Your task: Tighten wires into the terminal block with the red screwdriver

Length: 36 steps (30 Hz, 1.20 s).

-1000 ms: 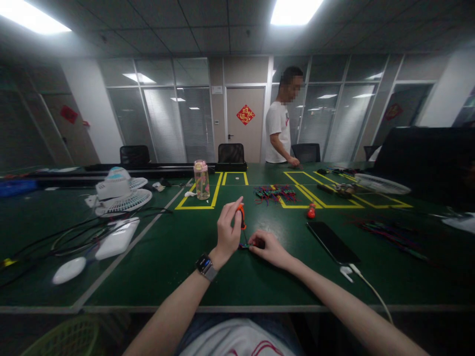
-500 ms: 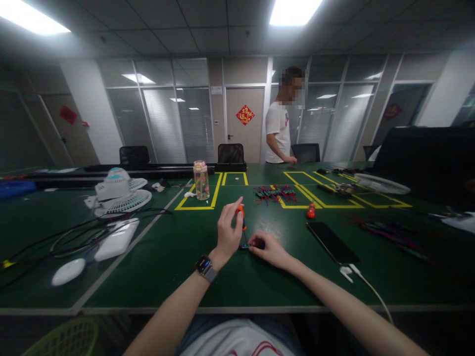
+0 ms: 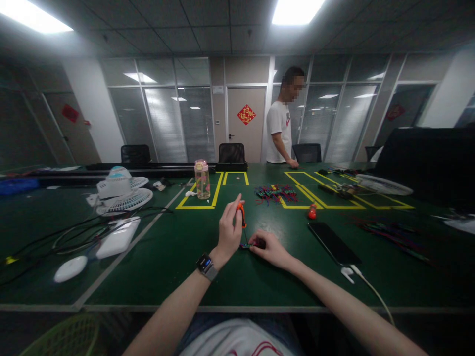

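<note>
- Head view: A left grip grasps an orange-and-black screwdriver between thumb and fingers, its shaft slanting down to a small circuit board on the green table.
- A right grip, just beside it, pinches the board's near end; the fingers hide part of the board, and the left grip partly covers the screwdriver's handle.
- Beyond the right grip lies a heap of wired boards; farther back, a person in a white T-shirt stands at the table's far side.
- Right of the right grip: a red ornament, a dark-screened phone, a white earphone and a second bundle of wires.
- Well left of the left grip: a white fan, a slim white device crossed by cables, and a white mouse.
- Beyond the left grip stands a see-through bottle with a pink lid; any liquid is hard to make out.
- Below, far left of the left grip, sits a green basket, its contents too dark to tell.
</note>
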Each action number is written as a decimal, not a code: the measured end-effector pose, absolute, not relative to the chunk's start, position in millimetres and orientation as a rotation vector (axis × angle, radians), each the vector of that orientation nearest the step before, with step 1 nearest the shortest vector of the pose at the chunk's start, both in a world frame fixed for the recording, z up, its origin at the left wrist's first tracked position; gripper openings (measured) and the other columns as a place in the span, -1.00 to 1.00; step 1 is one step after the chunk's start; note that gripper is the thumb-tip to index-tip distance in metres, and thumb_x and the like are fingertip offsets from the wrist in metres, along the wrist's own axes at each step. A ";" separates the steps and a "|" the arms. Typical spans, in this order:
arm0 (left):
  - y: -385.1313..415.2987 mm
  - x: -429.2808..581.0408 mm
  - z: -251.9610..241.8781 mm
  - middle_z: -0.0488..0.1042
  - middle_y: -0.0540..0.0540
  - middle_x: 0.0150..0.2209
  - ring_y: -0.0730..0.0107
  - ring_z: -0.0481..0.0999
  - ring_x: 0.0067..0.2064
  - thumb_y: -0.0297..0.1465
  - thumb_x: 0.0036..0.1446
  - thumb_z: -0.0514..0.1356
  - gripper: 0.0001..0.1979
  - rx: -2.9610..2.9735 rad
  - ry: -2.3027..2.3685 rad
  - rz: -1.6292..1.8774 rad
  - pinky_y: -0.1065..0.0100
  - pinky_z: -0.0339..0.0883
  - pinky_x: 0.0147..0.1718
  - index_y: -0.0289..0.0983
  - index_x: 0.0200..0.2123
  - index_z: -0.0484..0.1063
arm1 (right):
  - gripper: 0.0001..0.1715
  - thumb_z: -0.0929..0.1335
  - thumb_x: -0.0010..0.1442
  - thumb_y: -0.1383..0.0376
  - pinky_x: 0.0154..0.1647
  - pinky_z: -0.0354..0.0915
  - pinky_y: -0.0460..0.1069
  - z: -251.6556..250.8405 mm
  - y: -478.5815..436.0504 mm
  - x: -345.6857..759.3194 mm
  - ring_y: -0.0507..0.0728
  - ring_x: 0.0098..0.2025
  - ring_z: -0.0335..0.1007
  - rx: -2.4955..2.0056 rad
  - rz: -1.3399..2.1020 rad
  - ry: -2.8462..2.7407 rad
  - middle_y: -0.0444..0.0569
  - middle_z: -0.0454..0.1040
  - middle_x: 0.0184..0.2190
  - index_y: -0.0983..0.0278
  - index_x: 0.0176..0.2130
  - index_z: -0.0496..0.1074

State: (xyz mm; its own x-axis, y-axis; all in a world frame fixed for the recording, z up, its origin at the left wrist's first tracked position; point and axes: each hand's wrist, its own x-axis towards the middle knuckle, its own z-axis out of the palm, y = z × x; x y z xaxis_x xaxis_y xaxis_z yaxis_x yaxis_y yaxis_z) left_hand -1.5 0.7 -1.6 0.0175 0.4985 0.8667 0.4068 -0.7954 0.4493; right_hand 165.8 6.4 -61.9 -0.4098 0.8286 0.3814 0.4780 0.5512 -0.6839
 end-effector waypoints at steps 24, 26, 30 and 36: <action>-2.5 -1.9 0.0 0.31 -0.08 -0.21 0.38 0.40 -0.17 -0.38 0.27 0.11 -0.76 2.310 0.989 2.098 0.33 0.37 -0.17 -0.20 -0.02 0.47 | -0.86 0.39 0.01 0.49 -0.37 0.21 -0.08 -58.4 4.5 165.3 0.04 -0.41 0.29 -1.060 0.614 -2.073 -0.14 0.39 -0.46 0.30 -0.35 0.47; -3.3 -2.4 0.0 0.34 -0.13 -0.12 0.35 0.42 -0.10 -0.40 0.32 0.02 -0.69 2.316 0.976 2.046 0.31 0.37 -0.11 -0.20 0.07 0.41 | -0.86 0.39 0.01 0.49 -0.37 0.21 -0.09 -59.3 5.1 165.4 0.04 -0.41 0.29 -1.054 0.622 -2.074 -0.14 0.39 -0.45 0.31 -0.35 0.47; -2.0 -2.0 -0.7 0.40 -0.17 -0.04 0.32 0.43 -0.01 -0.45 0.34 -0.07 -0.62 2.286 0.985 1.990 0.28 0.35 -0.03 -0.22 0.15 0.32 | -0.84 0.38 0.00 0.51 -0.35 0.22 -0.08 -61.9 6.8 165.7 0.05 -0.40 0.31 -1.054 0.624 -2.074 -0.13 0.40 -0.44 0.31 -0.35 0.46; 0.4 -0.2 -1.1 0.37 -0.11 -0.17 0.34 0.43 -0.12 -0.40 0.28 0.11 -0.71 2.279 1.052 2.068 0.30 0.38 -0.12 -0.22 0.06 0.38 | -0.84 0.38 0.00 0.51 -0.35 0.23 -0.08 -61.5 6.4 165.7 0.05 -0.39 0.31 -1.057 0.618 -2.070 -0.14 0.40 -0.45 0.30 -0.36 0.46</action>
